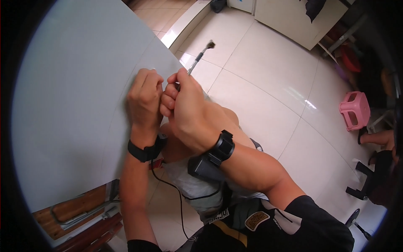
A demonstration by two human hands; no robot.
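Observation:
My right hand [183,97] is closed round a slim metal tool [196,63] with a dark collar and a small, blurred head. The tool points up and to the right, beyond the edge of the panel. Its other end is hidden in my fist. Close beside it, my left hand [145,93] is curled with bent fingers over a large pale grey-white panel [75,96], near its right edge. A tiny white bit shows at its fingertips; whatever else those fingers pinch is hidden. Black straps with small boxes circle both wrists.
A black cable [181,197] hangs from my left wrist strap. At right stand a pink plastic stool [355,111] and a seated person's bare leg [378,138]. A pale cabinet [289,21] is at the back. Below the panel are wooden boards [77,206] and a metal tube frame.

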